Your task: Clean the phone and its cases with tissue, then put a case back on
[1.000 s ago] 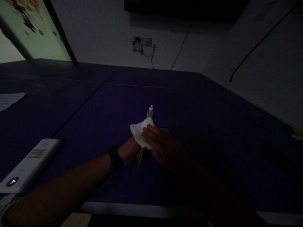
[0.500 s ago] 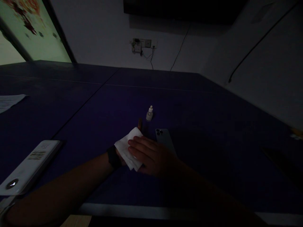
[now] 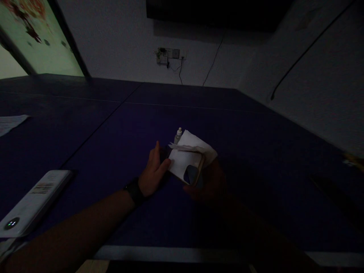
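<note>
A phone case (image 3: 182, 162) with a gold-brown rim and a large camera cutout is held up, tilted, above the table. My left hand (image 3: 152, 173) grips its left edge, thumb in front and one finger pointing up. My right hand (image 3: 212, 184), dark in shadow, is closed at the case's right end with a folded white tissue (image 3: 196, 141) spread along the upper edge. How its fingers lie behind the case is hidden. Behind the tissue stands a small dropper bottle (image 3: 178, 136), partly covered. A grey phone (image 3: 200, 181) is mostly hidden by the case and my right hand.
A white power bank (image 3: 36, 201) with a lit round display lies at the left on the dark blue table (image 3: 119, 132). Farther back is a sheet of paper (image 3: 11, 123). Sockets with cables (image 3: 167, 55) and a dark screen (image 3: 216, 13) are on the wall.
The tissue has moved off my left hand to the right, with my right hand. The phone case, mostly covered before, now shows between both hands, its cutout facing me.
</note>
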Available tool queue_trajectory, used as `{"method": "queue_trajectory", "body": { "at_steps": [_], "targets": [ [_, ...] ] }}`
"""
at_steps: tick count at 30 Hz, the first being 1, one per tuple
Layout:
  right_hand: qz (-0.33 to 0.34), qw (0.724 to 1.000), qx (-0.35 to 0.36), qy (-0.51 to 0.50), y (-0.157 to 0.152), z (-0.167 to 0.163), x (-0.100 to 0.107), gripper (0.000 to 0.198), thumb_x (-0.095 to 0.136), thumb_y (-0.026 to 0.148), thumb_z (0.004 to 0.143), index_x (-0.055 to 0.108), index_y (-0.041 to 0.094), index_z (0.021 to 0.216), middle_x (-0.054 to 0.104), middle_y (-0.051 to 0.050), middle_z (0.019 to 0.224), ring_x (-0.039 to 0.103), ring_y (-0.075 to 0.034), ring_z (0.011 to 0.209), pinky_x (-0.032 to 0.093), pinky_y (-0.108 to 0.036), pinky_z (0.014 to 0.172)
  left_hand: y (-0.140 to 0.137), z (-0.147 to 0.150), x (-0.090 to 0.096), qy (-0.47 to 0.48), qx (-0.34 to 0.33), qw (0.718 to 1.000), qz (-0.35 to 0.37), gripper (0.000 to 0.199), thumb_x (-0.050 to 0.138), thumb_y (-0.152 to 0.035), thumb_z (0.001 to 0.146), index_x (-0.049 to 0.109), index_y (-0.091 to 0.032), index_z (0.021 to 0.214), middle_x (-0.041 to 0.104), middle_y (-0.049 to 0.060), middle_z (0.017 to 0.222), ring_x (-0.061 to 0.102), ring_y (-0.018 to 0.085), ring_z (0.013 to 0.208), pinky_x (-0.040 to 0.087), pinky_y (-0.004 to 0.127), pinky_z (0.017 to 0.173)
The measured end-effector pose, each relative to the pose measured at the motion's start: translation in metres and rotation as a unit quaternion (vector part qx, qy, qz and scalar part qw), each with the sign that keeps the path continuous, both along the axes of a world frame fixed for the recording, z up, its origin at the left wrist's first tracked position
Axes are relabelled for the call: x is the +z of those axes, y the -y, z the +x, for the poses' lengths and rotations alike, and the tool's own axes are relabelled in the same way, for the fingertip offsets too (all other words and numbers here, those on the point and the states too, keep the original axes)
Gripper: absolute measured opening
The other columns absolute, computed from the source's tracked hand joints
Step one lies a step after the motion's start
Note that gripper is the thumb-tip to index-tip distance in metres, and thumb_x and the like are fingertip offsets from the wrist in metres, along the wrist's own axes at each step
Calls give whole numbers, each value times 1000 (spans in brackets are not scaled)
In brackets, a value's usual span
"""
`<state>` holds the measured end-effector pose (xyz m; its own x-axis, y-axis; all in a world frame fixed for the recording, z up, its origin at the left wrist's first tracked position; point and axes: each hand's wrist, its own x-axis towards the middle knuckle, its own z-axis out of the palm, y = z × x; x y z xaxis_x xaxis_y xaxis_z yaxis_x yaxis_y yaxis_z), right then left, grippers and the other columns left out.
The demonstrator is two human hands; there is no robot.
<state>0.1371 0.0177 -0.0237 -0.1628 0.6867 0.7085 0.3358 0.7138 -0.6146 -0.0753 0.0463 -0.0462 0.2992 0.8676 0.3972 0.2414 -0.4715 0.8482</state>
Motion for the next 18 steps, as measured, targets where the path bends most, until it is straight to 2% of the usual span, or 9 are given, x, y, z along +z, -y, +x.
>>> {"method": "queue_trajectory", "body": {
  "at_steps": [2, 5, 7, 10, 12, 15, 17, 18],
  "targets": [
    [-82, 994, 56, -45, -1, -1, -3, 92, 83, 62, 71, 47, 24, 146, 65, -14, 134, 65, -34, 122, 58, -46, 98, -2, -4, 8, -29, -42, 996, 72, 102, 41, -83, 88, 17, -18, 163, 29, 21, 164, 26, 41, 151, 17, 60, 123],
    [-154, 977, 117, -90, -3, -6, -4, 86, 81, 65, 72, 51, 26, 142, 66, -12, 133, 65, -32, 121, 56, -46, 100, -3, -4, 16, -69, -154, 978, 119, 118, 54, -90, 73, 23, -18, 161, 36, 21, 160, 38, 43, 144, 28, 57, 120],
    [-172, 972, 128, -93, -4, -8, -5, 84, 80, 68, 73, 53, 27, 140, 67, -11, 130, 66, -31, 119, 56, -46, 100, -2, -2, 16, -94, -169, 975, 110, 117, 60, -86, 73, 23, -18, 160, 43, 22, 155, 46, 42, 138, 37, 56, 115],
    [-171, 976, 117, -62, -4, -9, -7, 85, 75, 72, 75, 51, 27, 142, 67, -12, 130, 66, -32, 119, 56, -49, 99, -2, 3, 11, -108, -166, 975, 104, 115, 57, -86, 76, 21, -15, 159, 48, 23, 149, 52, 41, 132, 42, 55, 110],
    [-127, 987, 92, -20, -3, -8, -4, 86, 72, 71, 79, 47, 26, 147, 66, -14, 133, 66, -34, 121, 57, -51, 98, -2, 5, 7, -104, -176, 974, 102, 115, 55, -87, 76, 24, -13, 158, 49, 24, 148, 53, 41, 130, 44, 54, 108],
    [42, 995, 60, 71, -1, -8, 7, 79, 69, 61, 88, 41, 23, 152, 61, -16, 141, 60, -34, 130, 53, -52, 105, -2, 8, 5, -92, -198, 973, 77, 96, 53, -82, 82, 42, -12, 148, 53, 23, 144, 54, 40, 128, 43, 54, 108],
    [167, 974, 64, 137, 1, -7, 18, 66, 60, 51, 97, 42, 20, 153, 63, -16, 140, 54, -30, 137, 48, -49, 113, -1, 9, 5, -52, -214, 975, 25, 81, 57, -76, 83, 56, -14, 136, 59, 18, 140, 55, 40, 128, 40, 55, 111],
    [209, 961, 74, 166, 2, -6, 22, 60, 55, 47, 101, 43, 17, 152, 65, -15, 138, 52, -28, 140, 45, -47, 116, 0, 10, 5, -23, -217, 976, -9, 75, 60, -74, 82, 61, -15, 129, 63, 16, 136, 55, 39, 127, 38, 54, 112]
  ]
}}
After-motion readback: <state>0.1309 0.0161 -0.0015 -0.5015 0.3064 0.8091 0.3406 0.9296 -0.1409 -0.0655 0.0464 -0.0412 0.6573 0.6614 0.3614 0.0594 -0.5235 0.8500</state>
